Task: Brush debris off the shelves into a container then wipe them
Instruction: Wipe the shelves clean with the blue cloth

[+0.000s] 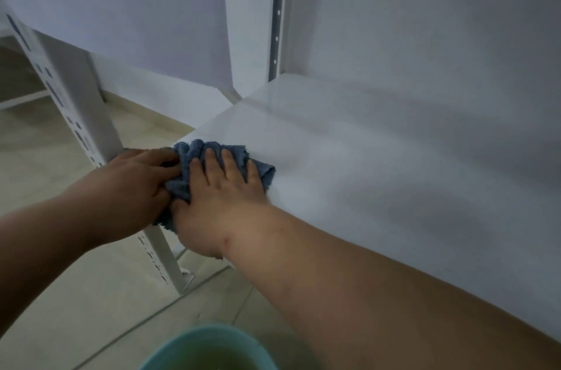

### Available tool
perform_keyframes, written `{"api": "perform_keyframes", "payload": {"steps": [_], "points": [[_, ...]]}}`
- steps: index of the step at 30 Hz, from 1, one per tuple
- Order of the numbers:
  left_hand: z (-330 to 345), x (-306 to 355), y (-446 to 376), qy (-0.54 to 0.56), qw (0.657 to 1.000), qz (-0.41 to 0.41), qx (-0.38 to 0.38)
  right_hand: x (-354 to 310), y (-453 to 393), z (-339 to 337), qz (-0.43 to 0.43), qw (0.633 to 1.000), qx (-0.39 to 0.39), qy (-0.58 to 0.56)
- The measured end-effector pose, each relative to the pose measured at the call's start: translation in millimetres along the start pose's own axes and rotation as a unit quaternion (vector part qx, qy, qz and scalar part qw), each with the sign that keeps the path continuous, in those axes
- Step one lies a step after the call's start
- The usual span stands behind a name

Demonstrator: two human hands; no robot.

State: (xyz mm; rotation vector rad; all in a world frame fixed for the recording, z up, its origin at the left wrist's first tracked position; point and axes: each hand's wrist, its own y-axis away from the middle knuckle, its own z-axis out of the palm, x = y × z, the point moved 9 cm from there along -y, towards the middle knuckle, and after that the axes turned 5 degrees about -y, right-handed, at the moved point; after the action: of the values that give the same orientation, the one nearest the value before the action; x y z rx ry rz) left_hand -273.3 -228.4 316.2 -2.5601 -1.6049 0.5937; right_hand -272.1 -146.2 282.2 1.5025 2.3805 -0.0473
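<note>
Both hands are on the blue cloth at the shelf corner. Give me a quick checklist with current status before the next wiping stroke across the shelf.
1. Blue cloth lies on the shelf: ok.
2. Right hand flat on the cloth: ok.
3. Left hand on the cloth's left edge by the upright post: ok.
4. Shelf to the right free of objects: ok.
5. Debris remaining on the shelf: cannot tell, picture too soft.
6. Teal container on the floor below the edge: ok.

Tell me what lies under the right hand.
The blue cloth, bunched on the white shelf, lies under the right hand; the left hand grips its other end. Anything beneath the cloth is hidden.
</note>
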Motion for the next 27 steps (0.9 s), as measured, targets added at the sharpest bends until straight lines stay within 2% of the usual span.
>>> {"api": "perform_keyframes", "payload": {"steps": [2,4,9,14,15,17,21,24,27], "points": [[15.7,4.5,-7.3,-0.081,0.992,0.091,-0.038,0.4,-8.5,-4.0,-0.006,1.000,-0.002,-0.005],[25.7,7.5,-15.2,-0.114,0.979,0.159,-0.056,5.3,-14.1,-8.0,-0.014,1.000,-0.011,-0.003],[30.0,24.2,-47.7,-0.108,0.969,0.189,-0.119,45.4,-16.9,-23.0,0.025,1.000,0.000,-0.003],[2.6,100.2,-90.2,-0.069,0.965,0.243,-0.067,114.0,18.1,-34.5,0.109,0.994,0.032,-0.009],[3.7,113.9,-99.9,-0.073,0.968,0.227,-0.079,128.9,30.0,-35.7,0.130,0.991,0.034,-0.007],[9.2,135.3,-116.1,-0.017,0.975,0.171,-0.137,153.0,55.3,-37.8,0.171,0.985,0.034,0.003],[-2.1,172.1,-113.3,0.031,0.974,0.209,-0.082,160.7,99.7,-33.1,0.215,0.976,0.033,0.010],[-10.7,162.7,-82.0,0.101,0.967,0.224,-0.070,136.2,115.6,-25.1,0.204,0.978,0.031,0.013],[-19.6,140.2,-61.9,0.136,0.961,0.237,-0.026,113.8,112.2,-19.9,0.179,0.983,0.024,0.020]]}}
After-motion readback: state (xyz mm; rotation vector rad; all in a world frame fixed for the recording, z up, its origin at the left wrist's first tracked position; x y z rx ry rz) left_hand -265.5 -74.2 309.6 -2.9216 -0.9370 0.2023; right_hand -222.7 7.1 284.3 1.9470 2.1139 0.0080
